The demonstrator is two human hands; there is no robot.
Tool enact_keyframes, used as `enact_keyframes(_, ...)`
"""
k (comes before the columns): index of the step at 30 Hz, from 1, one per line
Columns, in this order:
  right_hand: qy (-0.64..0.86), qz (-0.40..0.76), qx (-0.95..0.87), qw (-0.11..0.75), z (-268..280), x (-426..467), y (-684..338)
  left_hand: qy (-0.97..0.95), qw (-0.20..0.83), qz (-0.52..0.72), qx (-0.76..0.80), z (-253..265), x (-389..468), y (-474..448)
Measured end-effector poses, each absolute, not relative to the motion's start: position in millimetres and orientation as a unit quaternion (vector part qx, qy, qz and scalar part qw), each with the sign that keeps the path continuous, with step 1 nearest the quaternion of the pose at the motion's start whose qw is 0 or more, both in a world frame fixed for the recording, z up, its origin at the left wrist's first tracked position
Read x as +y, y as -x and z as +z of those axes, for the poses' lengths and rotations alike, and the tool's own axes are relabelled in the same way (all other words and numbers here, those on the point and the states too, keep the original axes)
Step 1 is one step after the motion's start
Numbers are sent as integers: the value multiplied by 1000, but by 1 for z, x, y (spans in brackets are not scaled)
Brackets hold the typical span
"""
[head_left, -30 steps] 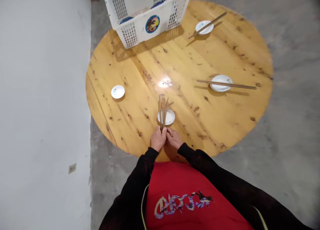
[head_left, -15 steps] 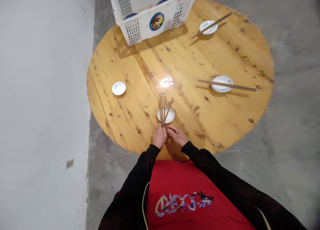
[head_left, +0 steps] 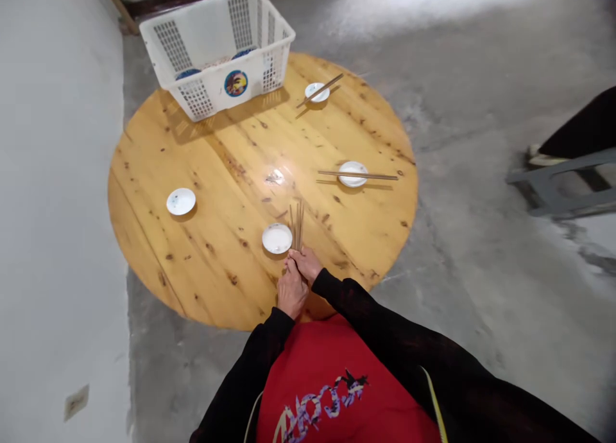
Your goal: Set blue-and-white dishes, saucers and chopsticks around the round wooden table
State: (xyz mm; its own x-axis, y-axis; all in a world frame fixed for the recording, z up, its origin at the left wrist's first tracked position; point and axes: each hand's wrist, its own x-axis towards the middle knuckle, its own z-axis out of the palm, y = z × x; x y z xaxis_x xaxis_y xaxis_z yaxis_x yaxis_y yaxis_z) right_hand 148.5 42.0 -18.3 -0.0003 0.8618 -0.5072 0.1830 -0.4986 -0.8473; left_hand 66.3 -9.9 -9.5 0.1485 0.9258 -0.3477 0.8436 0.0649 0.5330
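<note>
Several brown chopsticks (head_left: 298, 225) stick up in a loose fan from between my two hands at the near side of the table. My right hand (head_left: 307, 262) is closed around their lower part. Just below it, my left hand (head_left: 292, 292) is closed too, its fingers touching the right hand's at the lower ends of the sticks, which the fingers hide. Left of the chopsticks, close to my hands, a small white dish (head_left: 277, 239) sits with nothing across it. Another small white dish (head_left: 181, 201) lies farther left.
On the round wooden table (head_left: 216, 192), a dish (head_left: 353, 180) at right and a far dish (head_left: 316, 95) each bear a pair of chopsticks. A white plastic basket (head_left: 250, 86) stands at the back left. A grey stool (head_left: 568, 180) is on the floor at right.
The view has swung right and farther back. My hands and the chopsticks have moved from over the near dish to its right side, and the right hand now covers the chopsticks' lower part.
</note>
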Motion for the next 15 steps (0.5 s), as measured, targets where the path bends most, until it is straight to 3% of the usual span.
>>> enact_keyframes(5,708,490,-451,235,5,85,-215,-740,357,167,545,-4,-5,-76)
enact_keyframes(8,760,389,-483,194,19,124,-272,-734,367,166,547,-3,-4,-78)
enact_keyframes(11,783,194,-590,22,28,159,-323,-725,362,136,570,-6,-3,-79)
enact_keyframes(15,749,88,-651,-85,35,194,-372,-728,352,117,577,-8,-3,-82)
